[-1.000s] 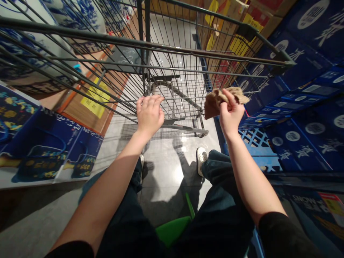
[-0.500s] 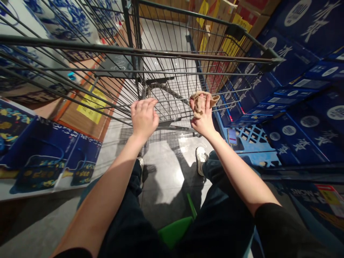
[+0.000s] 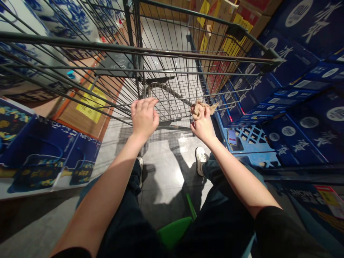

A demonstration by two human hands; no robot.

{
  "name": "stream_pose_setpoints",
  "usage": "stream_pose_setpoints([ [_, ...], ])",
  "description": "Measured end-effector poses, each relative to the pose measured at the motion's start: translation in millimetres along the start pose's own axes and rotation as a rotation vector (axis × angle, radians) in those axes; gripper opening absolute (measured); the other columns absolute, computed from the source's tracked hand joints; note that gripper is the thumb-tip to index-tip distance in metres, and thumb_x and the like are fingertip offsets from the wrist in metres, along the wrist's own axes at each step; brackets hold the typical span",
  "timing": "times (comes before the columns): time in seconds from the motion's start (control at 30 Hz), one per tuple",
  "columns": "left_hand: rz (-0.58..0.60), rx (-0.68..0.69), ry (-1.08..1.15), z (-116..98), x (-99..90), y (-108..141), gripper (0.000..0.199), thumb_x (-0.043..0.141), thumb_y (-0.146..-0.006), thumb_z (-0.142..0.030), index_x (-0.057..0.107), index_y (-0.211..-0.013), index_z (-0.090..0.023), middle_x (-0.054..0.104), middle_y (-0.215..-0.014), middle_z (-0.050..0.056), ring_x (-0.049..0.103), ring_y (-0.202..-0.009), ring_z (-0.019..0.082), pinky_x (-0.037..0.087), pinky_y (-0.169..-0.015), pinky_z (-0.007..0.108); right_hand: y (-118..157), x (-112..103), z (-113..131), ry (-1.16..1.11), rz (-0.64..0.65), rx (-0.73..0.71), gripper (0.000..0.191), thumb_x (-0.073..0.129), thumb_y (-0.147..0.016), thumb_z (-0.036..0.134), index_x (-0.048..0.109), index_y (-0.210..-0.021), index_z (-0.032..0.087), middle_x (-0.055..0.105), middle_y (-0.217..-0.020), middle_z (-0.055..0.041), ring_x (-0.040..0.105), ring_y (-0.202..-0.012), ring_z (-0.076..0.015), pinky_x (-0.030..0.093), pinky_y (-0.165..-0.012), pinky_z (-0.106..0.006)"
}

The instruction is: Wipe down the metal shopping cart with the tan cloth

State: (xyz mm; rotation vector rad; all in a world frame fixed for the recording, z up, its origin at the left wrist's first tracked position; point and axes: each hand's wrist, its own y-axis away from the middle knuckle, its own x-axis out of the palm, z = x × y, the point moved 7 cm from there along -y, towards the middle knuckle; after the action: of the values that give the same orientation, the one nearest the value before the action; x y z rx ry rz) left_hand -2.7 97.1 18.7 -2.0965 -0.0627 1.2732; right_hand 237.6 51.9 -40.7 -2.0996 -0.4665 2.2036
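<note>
A dark wire shopping cart (image 3: pixel 172 52) stands in front of me, tipped or turned so its bars run across the view. My left hand (image 3: pixel 144 116) is closed over one of its lower wires, fingers curled out of sight behind the bar. In my right hand (image 3: pixel 203 125) is a crumpled tan cloth (image 3: pixel 199 109), gripped around or against the same low part of the cart. Which wire lies under the cloth is hidden by the fingers.
Blue cartons (image 3: pixel 301 125) are stacked on the right. A phone (image 3: pixel 232 137) lies on a blue plastic crate (image 3: pixel 249 138). Blue-and-white jars (image 3: pixel 67 21) stand at left behind a wooden ledge (image 3: pixel 67 111). Something green (image 3: pixel 177 229) sits between my legs.
My right hand has shifted slightly down toward me with the cloth, which is bunched differently. The left hand keeps its place on the cart.
</note>
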Motion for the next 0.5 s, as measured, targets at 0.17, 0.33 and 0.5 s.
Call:
stream_pose_setpoints([
  [0.17, 0.001, -0.023, 0.004, 1.0, 0.7, -0.1, 0.049, 0.057, -0.091, -0.020, 0.067, -0.139, -0.022, 0.070, -0.145, 0.011, 0.060, -0.141, 0.036, 0.034, -0.129, 0.065, -6.1, -12.9, -0.4, -0.043, -0.053, 0.120, 0.048, 0.058, -0.094, 0.026, 0.069, -0.134, 0.002, 0.039, -0.170, -0.0295, 0.023, -0.164, -0.0472, 0.034, -0.132, -0.063],
  [0.33, 0.012, -0.024, 0.010, 0.9, 1.0, 0.0, 0.052, 0.058, -0.090, -0.019, 0.065, -0.141, -0.023, 0.069, -0.148, 0.011, 0.058, -0.143, 0.037, 0.033, -0.129, 0.064, -10.7, -21.4, -1.5, -0.061, -0.085, 0.108, 0.056, 0.058, -0.094, 0.026, 0.063, -0.146, 0.007, 0.031, -0.176, -0.0248, 0.017, -0.168, -0.0458, 0.035, -0.132, -0.062],
  [0.5, 0.026, -0.031, 0.034, 1.6, 1.3, -0.5, 0.056, 0.059, -0.086, -0.018, 0.064, -0.142, -0.023, 0.068, -0.149, 0.010, 0.056, -0.145, 0.037, 0.030, -0.131, 0.064, -5.3, -1.7, -0.9, -0.082, 0.006, 0.107, 0.052, 0.061, -0.090, 0.022, 0.068, -0.138, 0.005, 0.037, -0.172, -0.0268, 0.021, -0.165, -0.0479, 0.041, -0.128, -0.066],
])
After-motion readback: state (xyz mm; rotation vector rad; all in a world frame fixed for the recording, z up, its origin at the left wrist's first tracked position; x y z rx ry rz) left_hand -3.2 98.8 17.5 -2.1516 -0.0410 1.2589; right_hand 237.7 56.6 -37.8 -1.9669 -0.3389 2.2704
